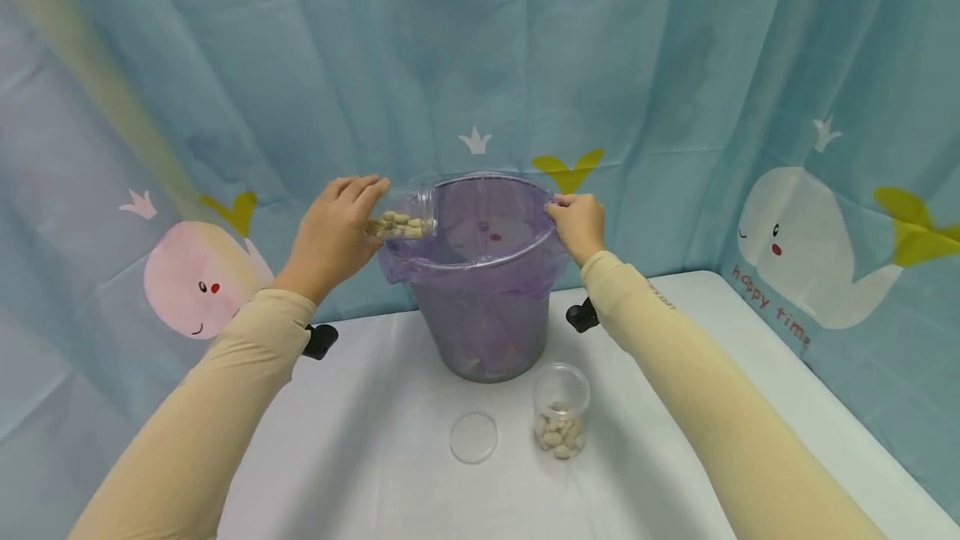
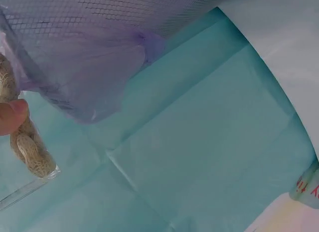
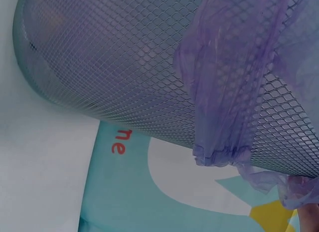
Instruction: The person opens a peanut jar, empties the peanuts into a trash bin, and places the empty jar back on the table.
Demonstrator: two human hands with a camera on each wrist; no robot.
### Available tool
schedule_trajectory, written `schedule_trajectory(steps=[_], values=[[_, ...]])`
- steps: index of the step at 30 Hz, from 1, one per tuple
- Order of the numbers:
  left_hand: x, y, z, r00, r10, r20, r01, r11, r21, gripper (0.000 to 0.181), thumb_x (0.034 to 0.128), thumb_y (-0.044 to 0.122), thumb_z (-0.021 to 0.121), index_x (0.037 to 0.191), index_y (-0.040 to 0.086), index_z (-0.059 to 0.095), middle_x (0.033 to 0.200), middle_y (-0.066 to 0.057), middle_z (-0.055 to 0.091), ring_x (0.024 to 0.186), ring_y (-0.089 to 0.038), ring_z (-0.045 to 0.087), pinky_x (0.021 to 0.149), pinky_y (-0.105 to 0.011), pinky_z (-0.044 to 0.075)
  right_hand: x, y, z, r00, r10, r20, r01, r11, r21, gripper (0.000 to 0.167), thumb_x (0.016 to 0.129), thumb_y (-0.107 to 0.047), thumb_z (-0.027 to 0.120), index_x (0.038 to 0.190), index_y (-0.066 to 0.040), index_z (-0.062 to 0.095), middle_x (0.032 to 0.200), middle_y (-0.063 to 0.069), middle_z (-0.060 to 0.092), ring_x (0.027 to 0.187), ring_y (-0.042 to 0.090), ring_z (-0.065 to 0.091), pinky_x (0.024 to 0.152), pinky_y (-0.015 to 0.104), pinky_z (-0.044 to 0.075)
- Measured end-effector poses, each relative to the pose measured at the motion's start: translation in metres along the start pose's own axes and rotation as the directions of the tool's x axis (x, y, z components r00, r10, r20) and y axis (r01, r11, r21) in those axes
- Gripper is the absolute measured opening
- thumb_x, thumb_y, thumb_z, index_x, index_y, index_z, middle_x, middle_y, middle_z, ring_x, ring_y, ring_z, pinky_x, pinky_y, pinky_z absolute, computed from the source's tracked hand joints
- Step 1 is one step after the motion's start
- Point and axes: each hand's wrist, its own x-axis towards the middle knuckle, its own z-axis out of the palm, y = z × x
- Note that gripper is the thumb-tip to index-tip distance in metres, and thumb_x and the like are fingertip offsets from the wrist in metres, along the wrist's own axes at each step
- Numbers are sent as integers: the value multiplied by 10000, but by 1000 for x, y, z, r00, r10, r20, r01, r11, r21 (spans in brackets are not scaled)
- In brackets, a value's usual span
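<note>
My left hand (image 1: 339,227) grips a clear jar (image 1: 408,211) tipped on its side, its mouth at the left rim of a mesh bin (image 1: 487,332). Peanuts in their shells (image 1: 401,227) lie along the jar's lower side; the left wrist view shows some peanuts (image 2: 32,147) close up beside the thumb (image 2: 12,116). A purple plastic bag (image 1: 420,269) lines the bin and folds down over its rim. At the right rim, my right hand (image 1: 581,223) pinches the bag's edge. That hand is mostly out of the right wrist view, where the bag (image 3: 224,82) hangs over the mesh.
In front of the bin, a second clear jar (image 1: 561,386) stands upright with pale nuts or beans in its bottom. A round clear lid (image 1: 473,437) lies left of it on the white table (image 1: 405,482). A blue printed curtain (image 1: 660,107) hangs close behind the bin.
</note>
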Motion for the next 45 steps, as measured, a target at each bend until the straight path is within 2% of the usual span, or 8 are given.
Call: schedule_trajectory(steps=[6, 12, 19, 26, 31, 38, 42, 45], values=[[11, 0, -11, 994, -49, -94, 47, 999, -25, 727, 737, -21, 818, 1396, -3, 511, 1402, -223, 555, 1283, -447, 487, 1095, -541, 447, 1, -3, -3, 1000, -10, -6, 10, 1000, 17, 347, 958, -163, 611, 1266, -10, 656, 1232, 189, 693, 406, 62, 282, 443, 176, 305], [9, 6, -4, 999, 31, 30, -31, 1000, -2, 676, 747, -57, 768, 1379, -4, 536, 1377, -221, 580, 1269, -430, 513, 1043, -519, 495, 0, -1, -4, 1000, -6, -8, 6, 1000, 8, 334, 959, -159, 616, 1252, -5, 660, 1285, 171, 664, 429, 60, 300, 492, 177, 342], [10, 8, -6, 999, -43, -19, 43, 999, -20, 722, 744, -15, 813, 1400, 4, 511, 1409, -217, 552, 1287, -438, 488, 1073, -533, 468, -2, 1, -2, 1000, -6, -29, 6, 1000, -4, 329, 951, -156, 627, 1245, -15, 671, 1254, 177, 681, 466, 69, 342, 532, 195, 363], [6, 9, 3, 998, 15, 57, -15, 1000, -6, 681, 739, -62, 765, 1379, -6, 540, 1367, -228, 585, 1263, -437, 517, 1037, -525, 500, -3, -1, -1, 1000, -1, -11, 1, 1000, 6, 334, 957, -165, 617, 1251, -15, 667, 1263, 174, 679, 420, 63, 302, 489, 196, 337], [11, 7, -3, 999, -40, -19, 39, 999, -37, 703, 754, -30, 787, 1402, 4, 517, 1408, -220, 555, 1292, -436, 487, 1077, -533, 464, -2, -1, -2, 1000, 0, -14, 0, 1000, 5, 337, 961, -163, 616, 1260, -13, 660, 1272, 176, 673, 433, 64, 312, 505, 194, 345], [12, 9, -4, 1000, -13, -27, 11, 998, -58, 669, 748, -57, 760, 1379, -14, 541, 1376, -224, 584, 1269, -437, 509, 1048, -531, 489, -1, -1, -2, 1000, 9, -16, -9, 1000, 10, 330, 956, -169, 626, 1249, -24, 670, 1288, 163, 665, 440, 70, 317, 507, 196, 351], [11, 6, -5, 992, -59, -108, 54, 997, -50, 705, 740, -21, 807, 1384, -5, 518, 1393, -219, 561, 1279, -443, 491, 1083, -535, 457, -1, -1, 0, 1000, 7, -12, -7, 1000, 7, 326, 955, -164, 627, 1243, -19, 672, 1281, 164, 668, 441, 68, 317, 509, 190, 350], [10, 4, -3, 994, -45, -103, 42, 998, -36, 711, 737, -44, 799, 1387, -10, 514, 1393, -222, 559, 1281, -443, 489, 1111, -528, 437, -1, -1, 2, 1000, 1, -13, -1, 1000, 3, 325, 955, -164, 630, 1242, -17, 673, 1272, 169, 673, 444, 72, 320, 515, 194, 354]])
